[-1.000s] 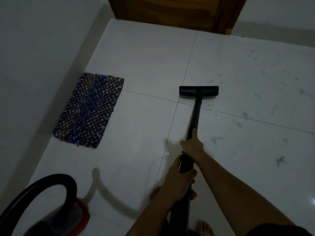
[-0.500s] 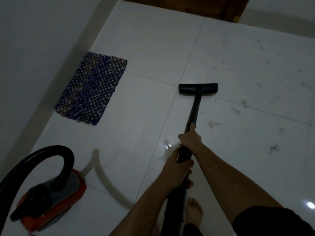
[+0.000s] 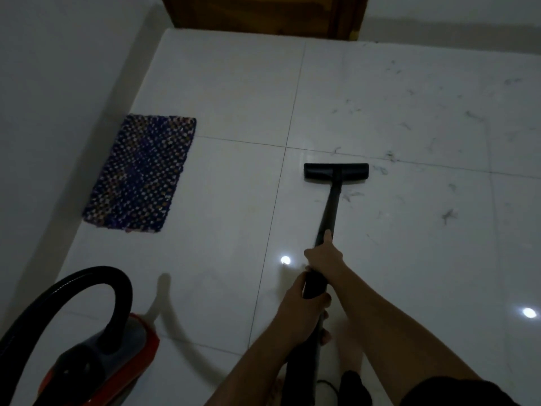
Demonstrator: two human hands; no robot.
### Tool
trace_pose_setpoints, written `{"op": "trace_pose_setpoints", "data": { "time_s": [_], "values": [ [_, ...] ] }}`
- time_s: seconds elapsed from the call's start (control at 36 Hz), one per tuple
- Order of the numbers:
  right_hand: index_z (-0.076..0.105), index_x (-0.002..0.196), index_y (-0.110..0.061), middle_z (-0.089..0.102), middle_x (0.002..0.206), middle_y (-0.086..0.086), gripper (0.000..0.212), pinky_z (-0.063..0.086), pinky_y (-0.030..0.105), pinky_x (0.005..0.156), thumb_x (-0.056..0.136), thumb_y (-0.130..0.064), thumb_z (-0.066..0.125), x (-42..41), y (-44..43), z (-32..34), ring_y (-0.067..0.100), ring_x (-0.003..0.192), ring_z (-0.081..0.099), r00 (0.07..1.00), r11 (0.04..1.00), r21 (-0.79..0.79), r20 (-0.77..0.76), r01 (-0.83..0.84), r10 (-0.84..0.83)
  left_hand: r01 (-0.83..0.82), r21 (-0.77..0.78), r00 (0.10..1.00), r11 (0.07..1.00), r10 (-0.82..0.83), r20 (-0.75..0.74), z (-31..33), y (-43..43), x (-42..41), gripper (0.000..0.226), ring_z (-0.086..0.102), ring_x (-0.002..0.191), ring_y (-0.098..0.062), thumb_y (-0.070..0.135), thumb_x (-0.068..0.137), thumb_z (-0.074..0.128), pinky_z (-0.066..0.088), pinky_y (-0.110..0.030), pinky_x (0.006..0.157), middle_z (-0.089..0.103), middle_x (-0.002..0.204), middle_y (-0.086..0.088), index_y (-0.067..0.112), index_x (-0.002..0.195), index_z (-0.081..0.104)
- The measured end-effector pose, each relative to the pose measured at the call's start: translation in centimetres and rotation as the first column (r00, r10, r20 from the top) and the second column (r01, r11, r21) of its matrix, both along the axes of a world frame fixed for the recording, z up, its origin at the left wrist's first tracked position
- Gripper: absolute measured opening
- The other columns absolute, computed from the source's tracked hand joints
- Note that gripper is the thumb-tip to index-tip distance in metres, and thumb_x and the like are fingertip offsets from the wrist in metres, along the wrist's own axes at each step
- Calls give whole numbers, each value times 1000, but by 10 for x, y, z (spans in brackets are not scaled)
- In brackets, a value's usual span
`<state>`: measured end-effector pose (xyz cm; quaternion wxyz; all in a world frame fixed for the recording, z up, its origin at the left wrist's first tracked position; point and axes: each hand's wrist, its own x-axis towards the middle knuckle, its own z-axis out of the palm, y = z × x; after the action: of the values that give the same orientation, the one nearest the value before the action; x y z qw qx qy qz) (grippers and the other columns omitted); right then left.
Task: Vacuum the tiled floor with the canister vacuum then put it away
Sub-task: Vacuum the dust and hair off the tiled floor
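Both hands grip the black rigid vacuum wand (image 3: 330, 209). The right hand (image 3: 323, 253) is the farther one, with fingers wrapped round the tube and the thumb lying along it toward the head. The left hand (image 3: 301, 306) is curled round the thicker handle section, just near of the right.

The wand's long axis runs near to far, drifting slightly right at its far end. It ends in the flat black rectangular floor head (image 3: 336, 172), which rests on the glossy white tiled floor (image 3: 228, 92) with its width set left to right, just near of a grout line. The head lies straight ahead of the hands, and the right hand is nearer to it.

Dark strands of hair or lint (image 3: 448, 215) are scattered right and far right of the head. In my judgement the next stroke calls for a push forward and rightward.

The red and grey canister vacuum (image 3: 117, 356) stands at near left, well apart from the head, with an arching black ribbed hose (image 3: 87, 276) rising from it. Its dust compartment cannot be seen into.

A blue woven rectangular mat (image 3: 143, 171) lies at left beside the wall. A brown wooden door (image 3: 257, 13) stands at the far edge. Putting the vacuum away is not yet begun.
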<state>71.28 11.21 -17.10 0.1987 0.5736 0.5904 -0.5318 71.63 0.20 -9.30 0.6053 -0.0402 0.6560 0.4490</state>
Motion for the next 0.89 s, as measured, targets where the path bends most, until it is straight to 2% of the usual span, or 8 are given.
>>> {"op": "trace_pose_setpoints", "data": {
  "time_s": [0.08,0.22,0.28,0.42,0.56,0.64,0.78,0.89],
  "values": [
    [-4,152,-22,47,130,24,81,45,29,73,93,-9,49,13,-19,6,25,84,51,999,999,-23,-2,34,-34,17,-16,1000,1000,-17,4,4,-18,11,44,50,51,-12,5,91,50,45,-21,39,50,75,-7,21,132,46],
    [-3,153,-20,46,133,25,80,42,27,72,93,-7,48,33,-48,15,27,90,53,998,998,-30,-14,61,-62,49,-32,999,998,-49,5,15,-44,26,44,49,48,-13,4,92,49,44,-20,38,50,73,-9,19,133,45],
    [-3,153,-20,48,132,24,79,43,27,72,93,-7,48,39,-58,18,25,86,52,997,997,-30,-13,76,-77,61,-36,998,997,-61,0,19,-53,31,45,49,48,-12,4,92,50,45,-20,38,51,73,-9,18,134,45],
    [-4,152,-19,46,134,25,81,44,29,74,92,-7,48,59,-80,23,32,97,57,996,996,-33,18,88,-87,84,-45,996,995,-84,-1,29,-73,50,45,51,52,-13,4,92,50,46,-20,38,53,76,-8,17,135,44],
    [-5,152,-21,49,130,26,82,50,34,82,91,-8,48,83,-92,23,27,87,53,995,995,-40,40,92,-90,110,-41,994,993,-110,8,35,-84,68,42,51,57,-13,1,91,48,43,-16,37,52,79,-8,14,131,45],
    [-5,152,-20,49,130,26,80,46,30,73,92,-9,47,96,-96,27,26,82,52,995,995,-45,39,90,-89,154,-51,988,987,-155,-7,34,-89,79,43,52,60,-12,3,91,48,43,-15,40,54,81,-6,15,132,45],
    [-3,152,-22,52,124,25,78,43,24,53,93,-10,47,122,-98,29,16,60,50,984,983,-45,16,180,-180,242,-44,969,969,-244,-36,28,-93,95,47,55,57,-9,6,90,50,46,-21,51,58,77,2,20,134,44],
    [-3,152,-24,54,120,25,80,45,26,53,92,-11,48,139,-97,23,18,59,51,975,976,-27,42,217,-216,267,-23,963,964,-267,-34,27,-92,105,44,53,53,-6,6,90,50,44,-20,52,58,74,3,19,131,46]
  ]
}}
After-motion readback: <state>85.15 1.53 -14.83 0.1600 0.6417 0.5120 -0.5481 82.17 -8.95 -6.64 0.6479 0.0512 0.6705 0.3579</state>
